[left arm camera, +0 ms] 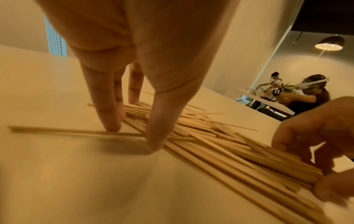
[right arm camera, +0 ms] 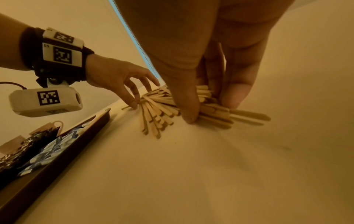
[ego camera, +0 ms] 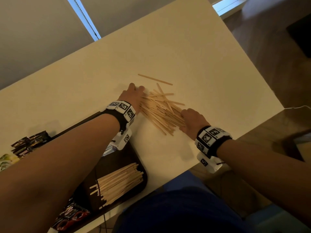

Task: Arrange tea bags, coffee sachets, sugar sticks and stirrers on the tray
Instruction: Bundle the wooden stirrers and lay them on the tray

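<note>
A loose pile of wooden stirrers (ego camera: pixel 159 110) lies on the cream table (ego camera: pixel 193 56), fanned out at its far end. My left hand (ego camera: pixel 133 95) reaches over the tray, and its straight fingertips (left arm camera: pixel 113 127) touch the pile's far left end. My right hand (ego camera: pixel 186 118) pinches the near ends of the stirrers (right arm camera: pixel 212 112) between thumb and curled fingers. One stirrer (ego camera: pixel 154 79) lies alone beyond the pile. A dark brown tray (ego camera: pixel 121 158) sits at the lower left with a tidy bundle of stirrers (ego camera: pixel 117 180) in it.
Black sachets (ego camera: pixel 28 143) are stacked left of my left forearm, and red-and-black sachets (ego camera: pixel 72 214) show near the tray's front. Blue-and-white packets (right arm camera: pixel 47 153) lie inside the tray. The table's front edge (ego camera: pixel 235 138) runs just behind my right wrist.
</note>
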